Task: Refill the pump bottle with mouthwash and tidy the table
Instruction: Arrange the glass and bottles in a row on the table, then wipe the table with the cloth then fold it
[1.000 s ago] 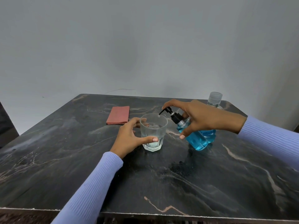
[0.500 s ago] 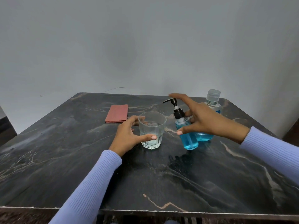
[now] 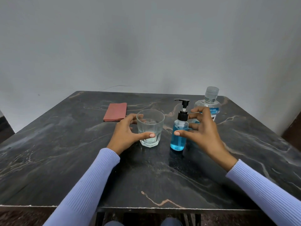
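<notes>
Your right hand has released the pump bottle, now upright, fingers spread; your left hand grips the glass, steadying it.

A dark marble table stands against a plain grey wall.
</notes>
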Demonstrator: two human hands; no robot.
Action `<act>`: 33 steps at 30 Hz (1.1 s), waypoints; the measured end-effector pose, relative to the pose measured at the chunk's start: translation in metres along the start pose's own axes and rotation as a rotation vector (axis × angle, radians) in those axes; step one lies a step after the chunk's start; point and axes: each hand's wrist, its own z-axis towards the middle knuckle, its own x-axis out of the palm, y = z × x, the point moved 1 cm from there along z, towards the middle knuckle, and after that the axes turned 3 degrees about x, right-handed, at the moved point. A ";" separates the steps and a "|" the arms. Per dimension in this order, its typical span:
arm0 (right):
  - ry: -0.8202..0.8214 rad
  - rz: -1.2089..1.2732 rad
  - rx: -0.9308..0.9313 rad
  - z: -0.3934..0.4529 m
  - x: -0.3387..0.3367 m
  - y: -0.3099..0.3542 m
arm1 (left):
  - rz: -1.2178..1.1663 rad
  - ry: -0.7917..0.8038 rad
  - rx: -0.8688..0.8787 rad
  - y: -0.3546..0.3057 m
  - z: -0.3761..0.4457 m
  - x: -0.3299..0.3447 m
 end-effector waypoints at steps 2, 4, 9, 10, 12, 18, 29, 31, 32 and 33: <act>-0.029 0.037 0.003 -0.005 0.003 -0.002 | 0.000 0.001 0.000 0.000 0.000 0.000; -0.065 0.054 0.023 -0.012 0.004 -0.004 | 0.003 0.002 0.003 0.000 -0.001 0.000; -0.104 -0.032 0.074 -0.022 0.004 -0.012 | 0.018 -0.006 0.011 -0.001 0.000 -0.001; -0.103 -0.042 0.080 -0.022 0.005 -0.013 | 0.021 -0.011 0.010 0.000 0.000 -0.001; -0.095 -0.072 0.081 -0.022 0.007 -0.013 | 0.021 -0.017 0.007 0.000 0.000 -0.001; -0.083 -0.215 0.073 -0.011 0.019 -0.009 | -0.022 -0.067 -0.044 0.004 0.002 -0.001; -0.170 -0.350 0.073 0.045 0.057 -0.025 | 0.099 0.035 -0.158 0.014 0.060 -0.019; -0.193 -0.359 0.090 0.058 0.064 -0.029 | 0.143 0.042 -0.204 0.016 0.073 -0.022; -0.205 -0.364 0.098 0.066 0.067 -0.031 | 0.143 0.044 -0.223 0.018 0.080 -0.024; -0.216 -0.370 0.107 0.073 0.070 -0.034 | 0.133 0.044 -0.237 0.021 0.087 -0.025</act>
